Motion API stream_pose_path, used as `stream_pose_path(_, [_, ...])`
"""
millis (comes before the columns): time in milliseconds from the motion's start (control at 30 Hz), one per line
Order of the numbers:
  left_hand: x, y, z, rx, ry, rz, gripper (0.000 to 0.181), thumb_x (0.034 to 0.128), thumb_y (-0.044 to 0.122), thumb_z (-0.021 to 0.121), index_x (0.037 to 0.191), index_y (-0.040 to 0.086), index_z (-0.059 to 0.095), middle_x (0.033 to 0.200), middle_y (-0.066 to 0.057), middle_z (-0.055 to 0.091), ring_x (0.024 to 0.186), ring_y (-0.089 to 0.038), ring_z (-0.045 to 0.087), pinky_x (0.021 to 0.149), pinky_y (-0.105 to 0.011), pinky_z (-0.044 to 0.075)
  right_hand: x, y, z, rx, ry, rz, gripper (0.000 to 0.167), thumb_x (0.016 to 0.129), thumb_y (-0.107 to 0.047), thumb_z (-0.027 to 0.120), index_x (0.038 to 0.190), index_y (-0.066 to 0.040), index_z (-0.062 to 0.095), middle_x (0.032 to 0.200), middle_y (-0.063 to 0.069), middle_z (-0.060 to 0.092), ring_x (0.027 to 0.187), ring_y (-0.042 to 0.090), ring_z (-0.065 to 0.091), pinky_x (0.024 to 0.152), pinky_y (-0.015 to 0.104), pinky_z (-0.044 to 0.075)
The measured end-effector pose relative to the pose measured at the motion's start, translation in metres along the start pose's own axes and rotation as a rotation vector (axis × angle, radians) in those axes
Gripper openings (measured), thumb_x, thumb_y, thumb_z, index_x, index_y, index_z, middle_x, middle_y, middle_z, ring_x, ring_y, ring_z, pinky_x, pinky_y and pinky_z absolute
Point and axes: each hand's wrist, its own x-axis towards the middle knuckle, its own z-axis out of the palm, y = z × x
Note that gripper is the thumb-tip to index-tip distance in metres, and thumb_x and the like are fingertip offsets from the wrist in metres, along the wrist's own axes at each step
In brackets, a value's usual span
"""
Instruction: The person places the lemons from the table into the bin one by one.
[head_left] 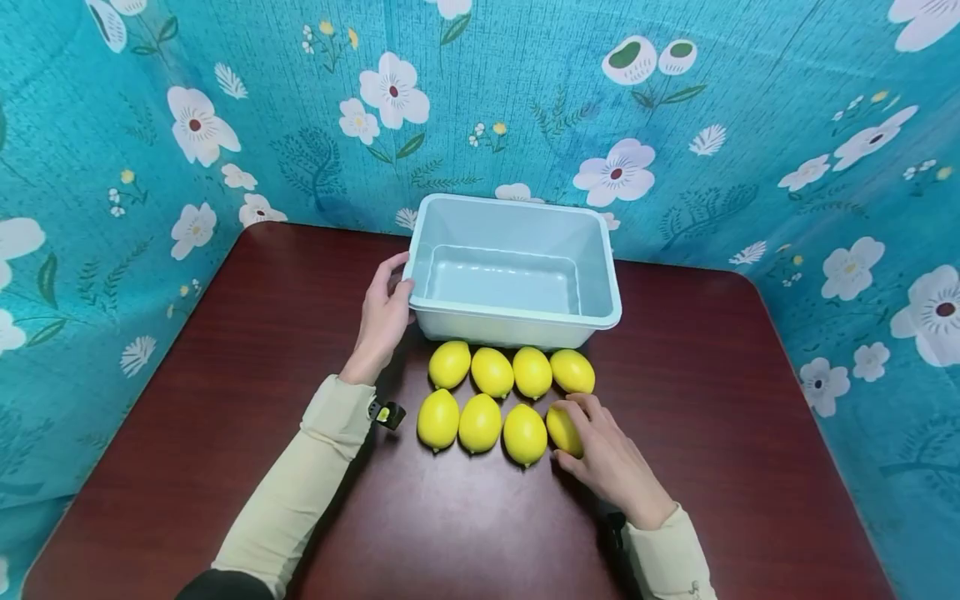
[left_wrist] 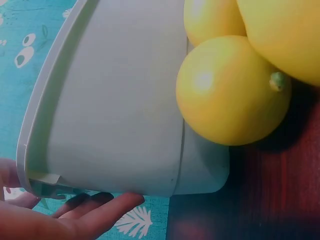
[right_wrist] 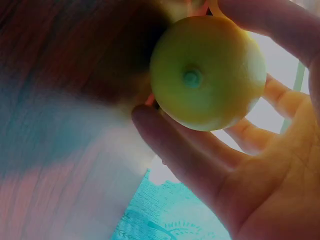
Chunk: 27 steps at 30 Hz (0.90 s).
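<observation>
Two rows of yellow lemons lie on the table in front of a pale blue plastic bin. My left hand holds the bin at its left end, by the rim; in the left wrist view the fingers lie along the outer wall. My right hand has its fingers curled round the lemon at the right end of the near row. Seen from the right wrist, that lemon sits between the thumb and fingers, its tip facing the camera.
The dark red-brown table has a blue flowered cloth hanging behind it and at both sides. The bin stands near the table's back edge, its open top facing up, with no lemon seen inside. The far row of lemons lies close against its front wall.
</observation>
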Motion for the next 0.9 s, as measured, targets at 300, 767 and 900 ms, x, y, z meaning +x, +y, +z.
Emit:
stream_pose_path(300, [0.0, -0.004, -0.003, 0.055, -0.048, 0.007, 0.044, 0.103, 0.025, 0.038, 0.147, 0.028, 0.035, 0.144, -0.012, 0.045, 0.123, -0.031, 0.05, 0.098, -0.056, 0.048, -0.002, 0.002, 0.005, 0.005, 0.019, -0.025, 0.054, 0.076, -0.018, 0.08, 0.124, -0.021, 0.055, 0.132, 0.004, 0.046, 0.112, 0.026, 0.051, 0.068, 0.037, 0.052])
stream_pose_path(767, [0.003, -0.005, -0.012, 0.064, -0.119, 0.042, 0.045, 0.1033, 0.027, 0.041, 0.147, 0.025, 0.032, 0.141, -0.018, 0.047, 0.123, -0.036, 0.052, 0.095, -0.057, 0.049, 0.0, -0.001, 0.007, -0.025, 0.049, -0.055, 0.051, 0.077, -0.013, 0.079, 0.123, -0.023, 0.058, 0.132, 0.01, 0.048, 0.108, 0.029, 0.053, 0.057, 0.035, 0.049])
stream_pose_path(900, [0.005, -0.007, -0.012, 0.061, -0.138, 0.06, 0.046, 0.1034, 0.028, 0.041, 0.148, 0.024, 0.031, 0.14, -0.019, 0.047, 0.123, -0.036, 0.052, 0.095, -0.056, 0.049, 0.001, -0.001, 0.006, -0.044, 0.052, -0.055, 0.052, 0.077, -0.013, 0.08, 0.123, -0.024, 0.058, 0.131, 0.01, 0.049, 0.108, 0.03, 0.054, 0.056, 0.037, 0.051])
